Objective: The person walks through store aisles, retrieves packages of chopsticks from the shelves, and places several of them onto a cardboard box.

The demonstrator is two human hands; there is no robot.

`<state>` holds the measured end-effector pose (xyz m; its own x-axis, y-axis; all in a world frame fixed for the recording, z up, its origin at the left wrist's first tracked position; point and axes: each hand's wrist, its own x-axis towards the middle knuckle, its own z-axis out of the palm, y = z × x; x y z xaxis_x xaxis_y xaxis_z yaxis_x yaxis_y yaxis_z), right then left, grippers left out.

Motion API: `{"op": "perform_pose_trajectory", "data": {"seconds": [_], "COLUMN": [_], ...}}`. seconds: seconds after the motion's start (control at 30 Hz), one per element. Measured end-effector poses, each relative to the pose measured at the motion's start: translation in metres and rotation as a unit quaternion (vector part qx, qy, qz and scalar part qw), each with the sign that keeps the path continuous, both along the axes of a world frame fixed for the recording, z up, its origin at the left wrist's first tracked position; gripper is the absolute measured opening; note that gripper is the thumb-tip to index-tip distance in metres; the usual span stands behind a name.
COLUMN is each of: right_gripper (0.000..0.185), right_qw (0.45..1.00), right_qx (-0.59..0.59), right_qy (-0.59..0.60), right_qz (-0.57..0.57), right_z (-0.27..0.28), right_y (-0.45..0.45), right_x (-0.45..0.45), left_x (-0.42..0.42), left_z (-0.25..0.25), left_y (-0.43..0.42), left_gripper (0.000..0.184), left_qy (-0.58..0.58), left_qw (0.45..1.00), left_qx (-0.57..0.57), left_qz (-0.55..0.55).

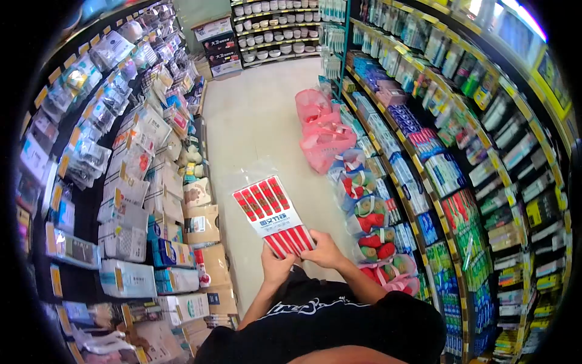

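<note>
Chopstick packet (274, 217): wrap appeared clear, glossy plastic. Shirt (376, 321) looked matt cloth; floor (242, 124), smooth with soft sheen. Hanging packs (121, 230) showed shiny plastic film.

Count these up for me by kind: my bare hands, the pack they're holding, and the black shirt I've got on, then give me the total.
Bare hands: 2, left hand and right hand
Chopstick pack: 1
Black shirt: 1
Total: 4
</note>
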<state>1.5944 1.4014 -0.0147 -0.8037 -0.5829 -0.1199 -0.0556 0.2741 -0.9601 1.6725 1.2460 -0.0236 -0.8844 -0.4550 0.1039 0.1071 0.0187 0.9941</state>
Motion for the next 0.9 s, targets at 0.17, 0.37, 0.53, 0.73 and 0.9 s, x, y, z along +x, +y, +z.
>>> {"op": "perform_pose_trajectory", "data": {"seconds": [0.17, 0.37, 0.53, 0.73, 0.9], "right_gripper": [0.043, 0.041, 0.039, 0.049, 0.051], "right_qw": [0.991, 0.986, 0.988, 0.981, 0.986], "right_qx": [-0.007, -0.090, -0.122, -0.149, -0.116], "right_qy": [0.096, 0.036, -0.069, -0.122, -0.076], "right_qz": [-0.093, -0.138, -0.059, -0.027, 0.094], "right_z": [0.025, 0.040, 0.023, -0.006, -0.014], "right_y": [-0.051, -0.102, -0.143, -0.241, -0.318], "right_x": [-0.141, -0.269, -0.353, -0.474, -0.609], "left_x": [-0.154, -0.307, -0.379, -0.476, -0.594], "left_z": [0.019, 0.065, 0.067, 0.013, 0.040], "left_y": [-0.063, -0.144, -0.193, -0.268, -0.362], "left_gripper": [0.053, 0.051, 0.049, 0.047, 0.051], "left_qy": [-0.039, -0.047, -0.098, -0.111, -0.156], "left_qw": [0.988, 0.953, 0.945, 0.978, 0.958], "left_qx": [-0.085, -0.165, -0.165, -0.055, -0.142], "left_qz": [-0.126, -0.251, -0.265, -0.169, -0.196]}}
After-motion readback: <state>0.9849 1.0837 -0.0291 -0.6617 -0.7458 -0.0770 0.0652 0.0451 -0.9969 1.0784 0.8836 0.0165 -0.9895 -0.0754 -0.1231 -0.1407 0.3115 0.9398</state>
